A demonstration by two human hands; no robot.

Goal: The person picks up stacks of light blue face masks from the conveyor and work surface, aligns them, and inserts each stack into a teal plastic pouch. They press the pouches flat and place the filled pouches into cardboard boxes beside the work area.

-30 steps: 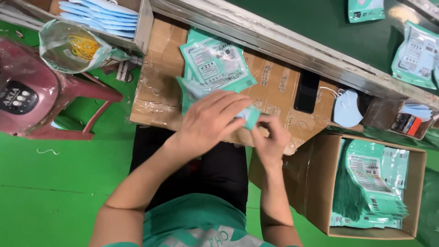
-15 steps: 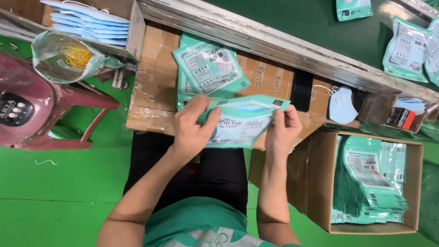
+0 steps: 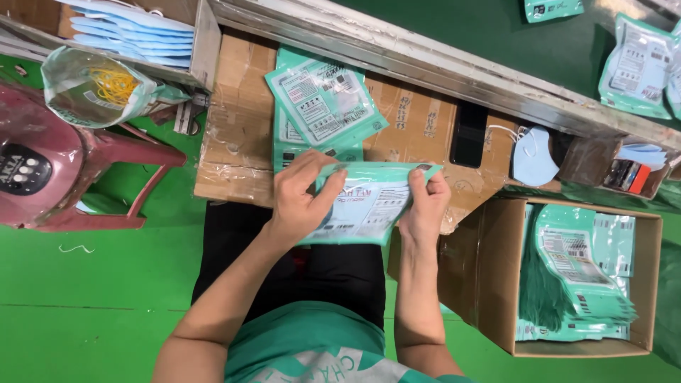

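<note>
Teal plastic, thin and glossy: we hold a flat mask pouch at centre frame, above the cardboard surface. Our left hand is clenched on its left edge with fingers curled over the top, and our right hand pinches the right edge. We judge the slick film could slide from these edge grips and drop to our lap or the green floor, or crease if we pull unevenly. Its face is pale with dark print, the top rim slightly bowed. Similar pouches lie just above, more in the box at lower right.
</note>
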